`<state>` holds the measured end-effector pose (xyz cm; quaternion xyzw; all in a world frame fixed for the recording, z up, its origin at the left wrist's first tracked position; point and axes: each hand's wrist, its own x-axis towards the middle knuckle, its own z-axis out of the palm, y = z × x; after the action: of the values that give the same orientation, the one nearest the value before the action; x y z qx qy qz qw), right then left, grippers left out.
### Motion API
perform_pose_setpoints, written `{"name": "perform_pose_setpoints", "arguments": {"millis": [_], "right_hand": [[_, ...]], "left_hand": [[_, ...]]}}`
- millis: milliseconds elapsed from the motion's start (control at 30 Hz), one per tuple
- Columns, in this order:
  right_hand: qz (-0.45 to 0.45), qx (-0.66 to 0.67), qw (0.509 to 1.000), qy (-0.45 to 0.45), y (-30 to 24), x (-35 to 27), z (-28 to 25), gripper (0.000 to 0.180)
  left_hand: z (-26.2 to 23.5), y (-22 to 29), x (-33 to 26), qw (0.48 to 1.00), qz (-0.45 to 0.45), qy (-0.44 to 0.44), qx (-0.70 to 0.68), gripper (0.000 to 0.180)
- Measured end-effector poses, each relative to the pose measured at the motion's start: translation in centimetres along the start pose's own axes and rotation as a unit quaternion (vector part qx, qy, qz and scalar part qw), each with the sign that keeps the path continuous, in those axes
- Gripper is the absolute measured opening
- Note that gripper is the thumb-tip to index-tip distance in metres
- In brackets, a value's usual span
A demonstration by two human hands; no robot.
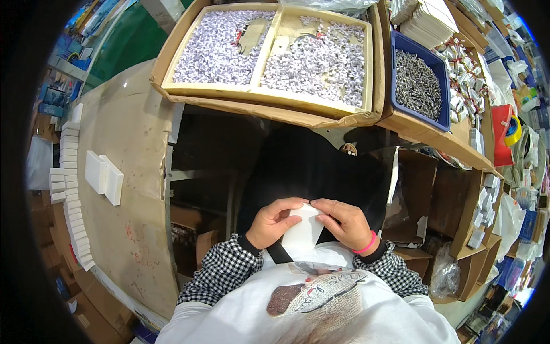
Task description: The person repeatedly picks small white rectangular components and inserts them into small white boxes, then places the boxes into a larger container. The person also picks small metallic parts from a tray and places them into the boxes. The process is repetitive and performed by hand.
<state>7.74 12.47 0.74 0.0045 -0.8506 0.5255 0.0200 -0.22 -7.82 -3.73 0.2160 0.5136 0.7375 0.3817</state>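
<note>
Low in front of my body, both hands grip a small plain white box (303, 230) by its upper end. My left hand (276, 221) pinches its left edge between thumb and fingers. At the right corner, my right hand (346, 222) is closed on it the same way, thumb below and fingertips above. The fingertips of the two hands nearly meet at the top edge. The sleeves hide part of its lower end, and I cannot tell whether anything is inside it.
Two white boxes (104, 175) lie on the left table (134, 229), with a row of white boxes (71, 195) along its far edge. Ahead stands a divided wooden tray (264, 51) of small white pieces. Right of it are a blue bin (420, 86) of metal parts and stacked white cartons (429, 23).
</note>
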Motion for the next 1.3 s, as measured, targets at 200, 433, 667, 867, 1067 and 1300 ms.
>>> {"name": "perform_pose_setpoints", "arguments": {"millis": [200, 433, 667, 867, 1067, 1300], "right_hand": [[0.035, 0.123, 0.989, 0.08, 0.4, -1.0, 1.3, 0.031], [0.036, 0.098, 0.991, 0.088, 0.9, -1.8, 2.2, 0.026], [0.034, 0.113, 0.988, 0.097, 0.7, -2.2, 2.2, 0.021], [0.002, 0.125, 0.987, 0.098, 0.6, -1.3, 2.2, 0.014], [0.035, 0.168, 0.976, 0.135, -0.3, -1.0, 1.9, 0.014], [-0.137, -0.125, 0.938, 0.291, -0.5, -1.8, -6.7, 0.009]], "left_hand": [[-0.1, 0.3, -0.2, 1.0, 0.015, 0.014, -0.02, 0.03], [0.4, 0.2, -0.6, 1.0, 0.013, 0.028, -0.003, 0.021], [0.7, 0.3, -1.0, 0.998, -0.002, 0.023, 0.053, 0.023], [0.9, 1.0, -0.6, 0.994, -0.012, 0.052, 0.092, 0.022], [2.3, 0.9, 0.4, 0.992, -0.009, 0.106, 0.073, 0.018], [1.8, 0.3, 0.8, 0.976, -0.023, 0.15, 0.159, 0.018]]}}
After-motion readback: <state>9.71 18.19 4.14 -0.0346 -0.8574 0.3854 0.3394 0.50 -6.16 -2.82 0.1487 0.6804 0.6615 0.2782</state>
